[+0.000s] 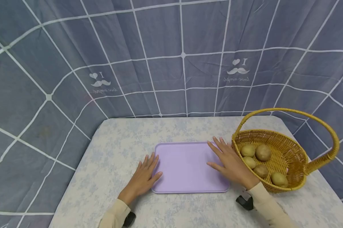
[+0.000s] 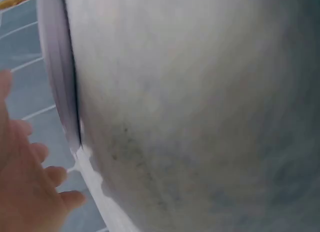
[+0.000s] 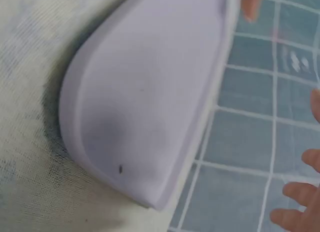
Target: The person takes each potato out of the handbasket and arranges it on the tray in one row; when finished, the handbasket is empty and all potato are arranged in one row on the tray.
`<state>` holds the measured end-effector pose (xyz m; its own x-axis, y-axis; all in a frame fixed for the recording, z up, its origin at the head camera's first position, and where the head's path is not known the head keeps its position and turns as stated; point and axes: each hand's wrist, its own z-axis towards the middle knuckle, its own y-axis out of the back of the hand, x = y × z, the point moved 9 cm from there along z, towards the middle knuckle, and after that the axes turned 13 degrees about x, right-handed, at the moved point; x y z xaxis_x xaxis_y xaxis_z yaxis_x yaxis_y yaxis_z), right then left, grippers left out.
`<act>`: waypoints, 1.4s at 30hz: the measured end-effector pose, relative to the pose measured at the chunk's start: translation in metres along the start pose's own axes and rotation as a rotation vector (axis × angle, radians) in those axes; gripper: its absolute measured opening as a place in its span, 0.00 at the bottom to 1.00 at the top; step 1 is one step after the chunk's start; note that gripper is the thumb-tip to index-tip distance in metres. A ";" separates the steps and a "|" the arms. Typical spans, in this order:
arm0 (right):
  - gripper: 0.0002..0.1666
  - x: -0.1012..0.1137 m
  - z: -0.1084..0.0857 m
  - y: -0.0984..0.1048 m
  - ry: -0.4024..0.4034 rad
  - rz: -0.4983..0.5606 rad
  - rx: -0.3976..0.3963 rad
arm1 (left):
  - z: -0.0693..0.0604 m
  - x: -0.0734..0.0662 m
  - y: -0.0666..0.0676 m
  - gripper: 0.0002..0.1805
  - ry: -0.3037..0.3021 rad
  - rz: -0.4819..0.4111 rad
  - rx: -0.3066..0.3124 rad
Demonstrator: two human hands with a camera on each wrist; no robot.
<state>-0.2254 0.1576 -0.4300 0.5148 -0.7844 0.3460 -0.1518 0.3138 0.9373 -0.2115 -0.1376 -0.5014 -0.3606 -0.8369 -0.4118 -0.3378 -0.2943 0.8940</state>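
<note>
A shallow lilac tray (image 1: 188, 167) lies flat on the table in the head view. My left hand (image 1: 143, 175) is at the tray's left edge, fingers spread and holding nothing. Over the tray's right side is my right hand (image 1: 231, 161), its fingers also spread and nothing in them; whether it touches the tray I cannot tell. Just right of that hand stands a yellow wicker basket (image 1: 298, 158) with a tall arched handle. Several potatoes (image 1: 263, 152) lie inside it. In the right wrist view the tray (image 3: 145, 92) shows its raised rim and a small dark speck.
A pale, blue-patterned cloth (image 1: 117, 142) covers the table. Behind and to the left hangs a grey-blue curtain (image 1: 160, 76) with white grid lines. The basket's handle (image 1: 288, 110) arches high over the table's right side.
</note>
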 end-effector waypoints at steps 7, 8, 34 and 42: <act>0.41 -0.026 -0.022 0.031 -0.065 0.268 -0.160 | -0.008 0.015 -0.012 0.36 0.043 -0.120 0.049; 0.41 -0.030 -0.026 0.036 -0.075 0.294 -0.187 | -0.009 0.016 -0.014 0.35 0.043 -0.124 0.053; 0.42 -0.193 -0.090 0.083 -0.571 0.597 -0.317 | -0.017 0.016 -0.022 0.32 0.041 -0.086 0.040; 0.41 -0.207 -0.082 0.056 -0.570 0.549 -0.132 | -0.017 0.014 -0.021 0.32 0.039 -0.082 0.027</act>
<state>-0.2713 0.3812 -0.4521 -0.1202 -0.6408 0.7582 -0.1386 0.7671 0.6264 -0.1947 -0.1514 -0.5226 -0.2966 -0.8282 -0.4754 -0.3885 -0.3501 0.8523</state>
